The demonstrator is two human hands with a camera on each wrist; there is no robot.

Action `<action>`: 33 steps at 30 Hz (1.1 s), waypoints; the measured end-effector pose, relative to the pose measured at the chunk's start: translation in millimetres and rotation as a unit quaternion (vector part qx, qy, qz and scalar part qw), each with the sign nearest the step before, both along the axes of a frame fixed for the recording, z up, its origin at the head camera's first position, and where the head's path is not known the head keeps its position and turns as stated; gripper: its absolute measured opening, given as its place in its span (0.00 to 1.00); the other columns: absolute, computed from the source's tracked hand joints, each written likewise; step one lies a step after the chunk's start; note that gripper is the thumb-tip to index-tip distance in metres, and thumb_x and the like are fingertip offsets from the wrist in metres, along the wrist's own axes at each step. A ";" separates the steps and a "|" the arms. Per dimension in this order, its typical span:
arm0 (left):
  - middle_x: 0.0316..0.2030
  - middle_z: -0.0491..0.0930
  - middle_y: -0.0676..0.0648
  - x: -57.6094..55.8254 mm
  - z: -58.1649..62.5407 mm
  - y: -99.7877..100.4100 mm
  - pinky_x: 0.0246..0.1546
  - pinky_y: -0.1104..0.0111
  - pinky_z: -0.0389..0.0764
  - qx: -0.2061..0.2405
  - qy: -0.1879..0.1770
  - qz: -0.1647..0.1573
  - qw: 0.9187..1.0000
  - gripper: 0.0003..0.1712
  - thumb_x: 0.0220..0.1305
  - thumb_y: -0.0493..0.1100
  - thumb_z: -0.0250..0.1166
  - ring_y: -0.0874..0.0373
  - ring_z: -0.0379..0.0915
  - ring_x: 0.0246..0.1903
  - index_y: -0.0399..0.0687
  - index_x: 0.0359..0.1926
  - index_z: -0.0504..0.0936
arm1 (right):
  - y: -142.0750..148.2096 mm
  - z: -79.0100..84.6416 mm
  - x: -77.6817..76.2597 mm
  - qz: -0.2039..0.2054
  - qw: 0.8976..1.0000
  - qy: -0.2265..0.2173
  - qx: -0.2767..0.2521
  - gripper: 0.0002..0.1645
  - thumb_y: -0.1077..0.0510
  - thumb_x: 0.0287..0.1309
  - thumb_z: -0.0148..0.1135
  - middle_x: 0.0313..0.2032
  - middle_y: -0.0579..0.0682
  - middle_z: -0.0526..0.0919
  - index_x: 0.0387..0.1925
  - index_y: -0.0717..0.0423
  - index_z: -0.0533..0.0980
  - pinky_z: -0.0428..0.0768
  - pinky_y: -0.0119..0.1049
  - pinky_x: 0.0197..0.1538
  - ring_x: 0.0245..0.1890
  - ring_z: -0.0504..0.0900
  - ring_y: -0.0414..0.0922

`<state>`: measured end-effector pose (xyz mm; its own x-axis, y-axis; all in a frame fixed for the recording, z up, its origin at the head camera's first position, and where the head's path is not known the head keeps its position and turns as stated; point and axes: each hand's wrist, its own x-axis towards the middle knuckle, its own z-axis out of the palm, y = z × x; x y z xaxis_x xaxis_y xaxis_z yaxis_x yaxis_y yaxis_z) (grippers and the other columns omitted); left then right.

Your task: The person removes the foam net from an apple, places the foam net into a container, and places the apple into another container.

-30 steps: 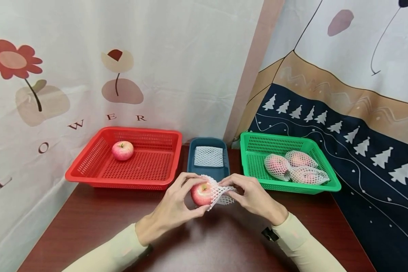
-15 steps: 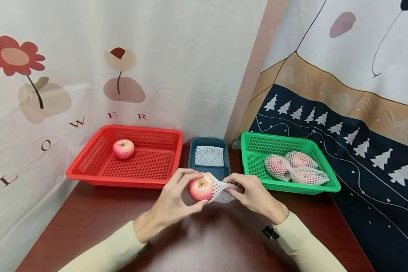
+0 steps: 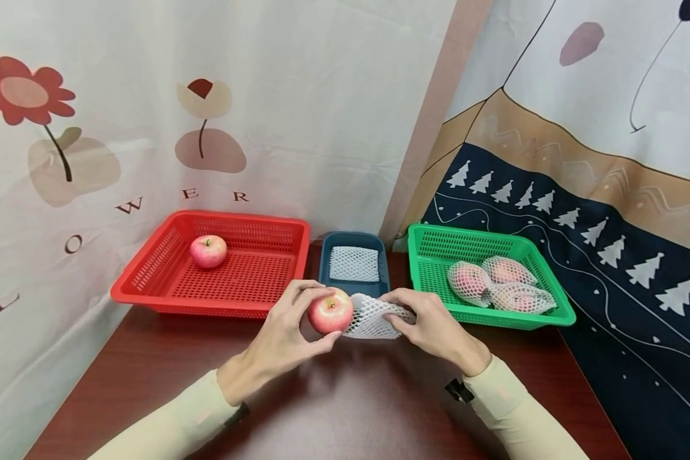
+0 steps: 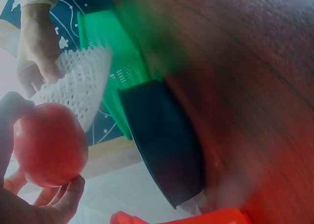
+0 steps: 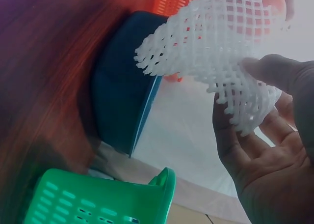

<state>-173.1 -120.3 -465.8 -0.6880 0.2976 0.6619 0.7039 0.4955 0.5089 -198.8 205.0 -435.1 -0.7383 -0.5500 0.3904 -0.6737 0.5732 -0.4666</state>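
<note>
In the head view a red-pink apple [image 3: 330, 312] is held between the thumb and fingers of my left hand [image 3: 282, 332], its stem end facing up. My right hand [image 3: 437, 329] pinches a white foam net sleeve [image 3: 374, 317] just to the right of the apple. The sleeve's mouth lies right at the apple's side, and the fruit shows bare in the left wrist view. Seen from the right wrist, the thumb presses the mesh [image 5: 211, 42] against the fingers below it.
A red basket [image 3: 207, 310] with one bare apple [image 3: 208, 252] stands at the back left. Between it and a green basket [image 3: 494, 317], holding several net-wrapped apples [image 3: 468, 281], is a dark blue tray [image 3: 353, 239] with flat white net sleeves [image 3: 353, 264].
The apple, partly inside the net sleeve a second ago, has moved left out of it with my left hand. My right hand keeps its pinch on the sleeve and has barely shifted.
</note>
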 end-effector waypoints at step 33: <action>0.68 0.82 0.40 -6.9 11.5 -18.5 0.57 0.51 0.97 0.001 0.007 0.028 1.000 0.42 0.54 0.46 0.92 0.48 0.83 0.67 0.50 0.69 0.86 | -18.5 49.6 -43.9 -0.040 0.997 -0.029 0.057 0.23 0.66 0.77 0.73 0.65 0.58 0.93 0.69 0.58 0.86 0.92 0.57 0.67 0.59 0.91 0.54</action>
<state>-180.0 -138.8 -454.3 -0.6939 0.2579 0.6723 0.6827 0.5326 0.5003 -242.6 186.5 -385.5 -0.8018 -0.5261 0.2833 -0.5965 0.6761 -0.4326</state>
